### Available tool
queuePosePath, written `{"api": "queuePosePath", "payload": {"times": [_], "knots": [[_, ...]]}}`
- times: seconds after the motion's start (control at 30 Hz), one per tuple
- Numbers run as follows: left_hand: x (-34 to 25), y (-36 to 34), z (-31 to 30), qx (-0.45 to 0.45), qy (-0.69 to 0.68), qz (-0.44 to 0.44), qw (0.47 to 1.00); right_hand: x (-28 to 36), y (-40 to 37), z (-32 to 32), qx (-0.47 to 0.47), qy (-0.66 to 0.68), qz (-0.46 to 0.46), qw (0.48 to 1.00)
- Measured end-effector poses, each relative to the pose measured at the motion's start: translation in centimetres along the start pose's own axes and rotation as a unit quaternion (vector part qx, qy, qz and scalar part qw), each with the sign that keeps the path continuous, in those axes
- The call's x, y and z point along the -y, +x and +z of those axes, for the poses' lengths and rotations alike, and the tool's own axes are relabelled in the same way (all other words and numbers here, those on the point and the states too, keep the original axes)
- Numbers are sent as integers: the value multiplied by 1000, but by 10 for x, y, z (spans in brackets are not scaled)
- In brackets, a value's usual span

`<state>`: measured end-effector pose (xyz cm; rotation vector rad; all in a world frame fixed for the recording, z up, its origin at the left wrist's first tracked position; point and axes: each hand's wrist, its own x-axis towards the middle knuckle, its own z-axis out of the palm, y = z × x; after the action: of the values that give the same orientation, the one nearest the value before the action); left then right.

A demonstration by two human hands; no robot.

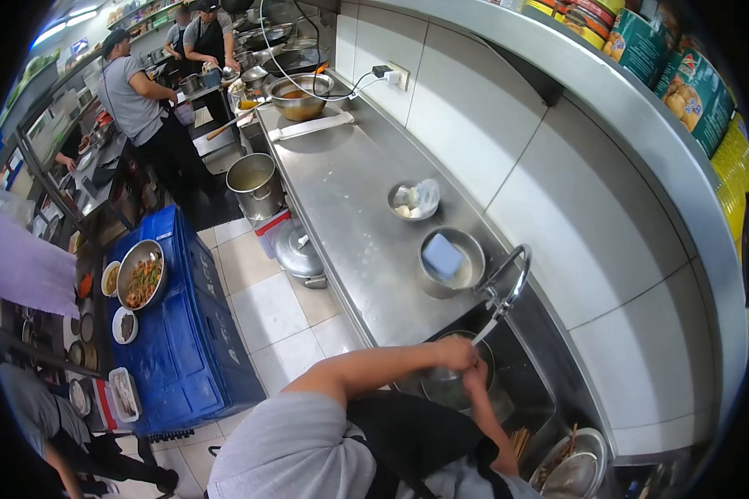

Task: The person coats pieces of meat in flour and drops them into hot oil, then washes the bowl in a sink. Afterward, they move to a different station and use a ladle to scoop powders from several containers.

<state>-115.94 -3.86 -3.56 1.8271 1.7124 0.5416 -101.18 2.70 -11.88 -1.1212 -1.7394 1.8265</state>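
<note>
My left hand (456,353) is closed under the faucet (508,291), fingers curled inward. Against it, just below, sits my right hand (475,377), also closed. Whatever they hold between them, if anything, is hidden. A pale streak runs from the spout down to my hands; it looks like water. Beneath both hands, a round metal pot (488,359) stands in the sink (531,407), partly covered by my arms. On the counter beyond is a metal pot (433,287) with a blue block-shaped item (443,255) in it.
A small bowl (402,212) with a plastic bag sits on the steel counter (349,216). At right are a strainer (587,474) and wooden sticks (520,441). Left stands a blue chest (179,349) bearing a food bowl (160,287). Several people work behind; a shelf of cans overhangs.
</note>
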Motion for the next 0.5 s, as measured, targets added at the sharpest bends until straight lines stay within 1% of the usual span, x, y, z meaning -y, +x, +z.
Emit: {"api": "queuePosePath", "payload": {"times": [0.03, 0.07, 0.1, 0.13, 0.17, 0.2, 0.23, 0.27, 0.3, 0.33, 0.37, 0.4, 0.43, 0.47, 0.5], "knots": [[7, 2, -4, -1, 0, 0, 1000, 2, 0, 2, -20, 49, -34, 998], [14, 2, -9, -18, -84, -31, 996, 5, 1, 1, -19, 48, -35, 998], [21, 3, -12, -36, -167, -61, 983, 9, 3, -1, -5, 7, -48, 999], [28, 5, -11, -37, -167, -61, 983, 13, 5, -2, 10, -33, -62, 997], [35, 7, -11, -42, -254, -84, 963, 25, 2, 1, 10, -34, -63, 997], [40, 8, -9, -46, -338, -106, 934, 37, -1, 5, -20, 14, -43, 999], [35, 6, -10, -46, -338, -105, 934, 46, -4, 8, -50, 62, -22, 997], [25, 2, -12, -78, -360, -138, 919, 27, 3, 2, -50, 62, -22, 997], [17, -2, -15, -109, -381, -170, 902, 8, 10, -2, -41, 170, 17, 984], [15, 0, -11, -110, -380, -170, 902, -6, 17, -5, -32, 277, 55, 959], [12, 4, -5, -104, -296, -108, 943, -3, 16, -1, -30, 277, 55, 959], [12, 7, 0, -97, -208, -47, 972, -1, 12, 5, -18, 349, 73, 934], [0, 6, -9, -56, -225, -33, 972, 3, 8, 12, -6, 419, 92, 903], [-10, 3, -21, -57, -226, -35, 972, 6, 4, 16, -4, 418, 95, 903], [-20, 1, -33, -29, -230, -71, 970, 9, -1, 19, 14, 448, 102, 888]]}}
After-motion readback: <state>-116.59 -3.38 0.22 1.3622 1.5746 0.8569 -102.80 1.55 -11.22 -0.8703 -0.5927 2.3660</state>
